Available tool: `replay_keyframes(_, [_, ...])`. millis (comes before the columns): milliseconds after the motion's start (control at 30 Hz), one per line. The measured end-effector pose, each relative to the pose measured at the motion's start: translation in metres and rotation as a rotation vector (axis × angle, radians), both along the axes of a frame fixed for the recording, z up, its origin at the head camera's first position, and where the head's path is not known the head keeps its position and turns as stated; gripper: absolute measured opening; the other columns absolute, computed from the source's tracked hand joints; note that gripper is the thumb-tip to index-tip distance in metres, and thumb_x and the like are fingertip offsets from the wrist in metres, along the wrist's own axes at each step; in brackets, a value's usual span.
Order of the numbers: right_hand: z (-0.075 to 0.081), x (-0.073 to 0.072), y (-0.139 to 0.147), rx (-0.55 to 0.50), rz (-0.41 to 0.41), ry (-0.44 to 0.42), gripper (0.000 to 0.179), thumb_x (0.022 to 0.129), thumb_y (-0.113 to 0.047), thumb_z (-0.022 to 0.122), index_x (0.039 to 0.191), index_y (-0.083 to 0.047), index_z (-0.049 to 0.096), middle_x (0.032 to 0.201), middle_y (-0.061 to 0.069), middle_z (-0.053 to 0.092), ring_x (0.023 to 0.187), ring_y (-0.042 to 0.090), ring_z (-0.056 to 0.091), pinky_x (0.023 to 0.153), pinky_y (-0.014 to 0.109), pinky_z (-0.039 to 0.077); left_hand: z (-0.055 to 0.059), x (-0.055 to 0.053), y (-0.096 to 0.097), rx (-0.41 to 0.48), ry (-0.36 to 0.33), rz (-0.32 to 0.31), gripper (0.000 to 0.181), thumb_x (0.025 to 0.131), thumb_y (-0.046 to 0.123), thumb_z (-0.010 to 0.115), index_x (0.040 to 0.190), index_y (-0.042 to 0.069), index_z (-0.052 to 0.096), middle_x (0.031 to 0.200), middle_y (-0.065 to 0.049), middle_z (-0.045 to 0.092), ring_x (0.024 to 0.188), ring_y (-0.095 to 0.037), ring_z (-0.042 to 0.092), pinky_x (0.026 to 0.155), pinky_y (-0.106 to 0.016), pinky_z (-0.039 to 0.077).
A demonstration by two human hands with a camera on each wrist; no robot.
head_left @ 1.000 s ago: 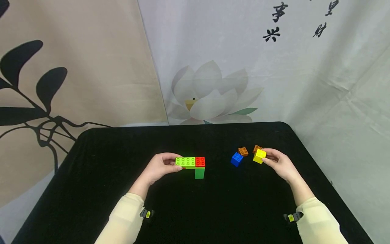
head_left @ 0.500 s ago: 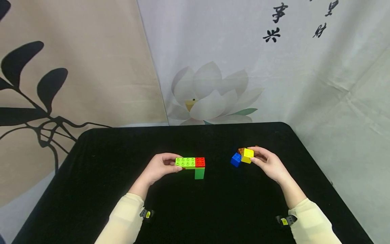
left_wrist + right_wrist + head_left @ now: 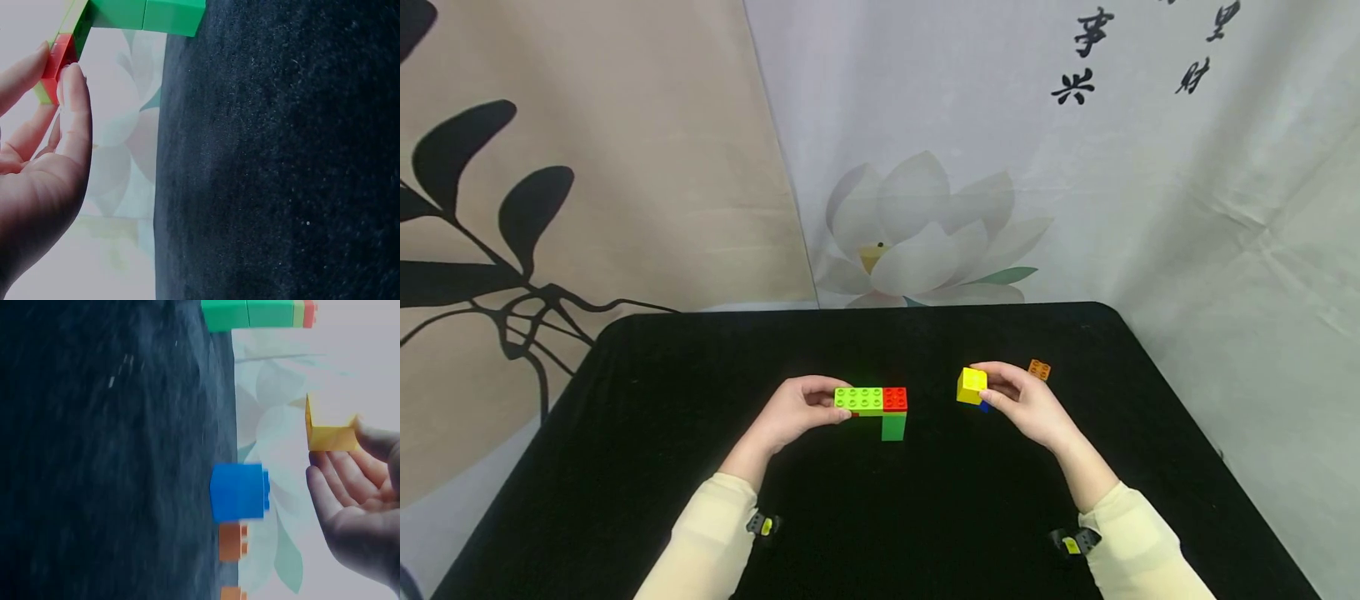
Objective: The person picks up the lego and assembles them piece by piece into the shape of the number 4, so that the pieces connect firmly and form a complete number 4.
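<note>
My left hand [image 3: 793, 415] grips the left end of a joined set of toy building bricks. A lime brick [image 3: 858, 400] and a red brick [image 3: 895, 399] lie side by side on top, and green bricks [image 3: 247, 312] form a column below the red one. Another red brick [image 3: 58, 59] sits under the lime one, between my left fingers. My right hand [image 3: 1026, 408] pinches a yellow brick [image 3: 972, 386] between thumb and fingers, right of the joined bricks and apart from them. In the right wrist view the yellow brick [image 3: 331, 425] is raised above the table.
A blue brick [image 3: 237, 492] stands on the black-covered table [image 3: 850, 517], mostly hidden under my right hand in the head view. Near it are two orange bricks; one orange brick [image 3: 1040, 369] shows behind my right hand. A printed curtain [image 3: 925, 125] hangs behind.
My right hand has moved left with the yellow brick, passing over the blue and orange bricks toward the joined bricks. My left hand has stayed almost in place.
</note>
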State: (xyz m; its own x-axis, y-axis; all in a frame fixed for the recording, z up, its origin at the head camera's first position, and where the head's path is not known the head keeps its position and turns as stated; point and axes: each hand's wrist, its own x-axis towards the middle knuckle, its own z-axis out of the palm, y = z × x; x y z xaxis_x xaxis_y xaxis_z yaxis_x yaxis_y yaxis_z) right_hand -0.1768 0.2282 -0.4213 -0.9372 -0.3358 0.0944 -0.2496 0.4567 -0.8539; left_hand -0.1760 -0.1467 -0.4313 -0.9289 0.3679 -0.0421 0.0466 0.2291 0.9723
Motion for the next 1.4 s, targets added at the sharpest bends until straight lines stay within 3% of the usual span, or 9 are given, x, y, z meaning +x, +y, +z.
replay_keyframes(433, [0.009,-0.001,-0.043,-0.066,0.091,0.047,0.039,0.095,-0.009,0.066,0.134,-0.005,0.057,0.123,0.015,0.062,0.111,0.03,0.062,0.097,0.049,0.05,-0.001,0.0,-0.001,0.005,-0.003,0.003,0.037,0.084,0.009,0.078,0.118,0.001,0.067,0.108,-0.012,0.07,0.094,-0.025,0.068,0.083,-0.033,0.057])
replay_keyframes(833, [0.025,-0.001,-0.074,-0.088,0.15,0.088,0.039,0.094,-0.009,0.067,0.132,-0.007,0.058,0.123,0.011,0.062,0.111,0.027,0.062,0.099,0.047,0.049,-0.001,0.001,-0.001,0.016,-0.002,-0.011,0.039,0.085,0.009,0.077,0.12,-0.002,0.065,0.11,-0.015,0.069,0.096,-0.027,0.068,0.085,-0.034,0.056])
replay_keyframes(1200, [0.022,-0.001,-0.089,-0.07,0.192,0.096,0.039,0.096,-0.015,0.067,0.134,-0.008,0.059,0.128,0.009,0.061,0.116,0.025,0.061,0.1,0.043,0.049,-0.001,0.003,-0.001,0.005,0.004,0.002,0.039,0.086,0.012,0.079,0.12,-0.001,0.066,0.11,-0.015,0.069,0.095,-0.027,0.068,0.087,-0.035,0.056])
replay_keyframes(1400, [0.02,-0.001,-0.093,-0.065,0.189,0.102,0.04,0.094,-0.007,0.067,0.133,-0.004,0.059,0.13,0.014,0.06,0.117,0.031,0.06,0.1,0.048,0.048,-0.001,0.002,0.0,0.007,0.003,0.011,0.038,0.085,0.012,0.079,0.119,-0.001,0.067,0.108,-0.014,0.07,0.093,-0.026,0.068,0.087,-0.034,0.056])
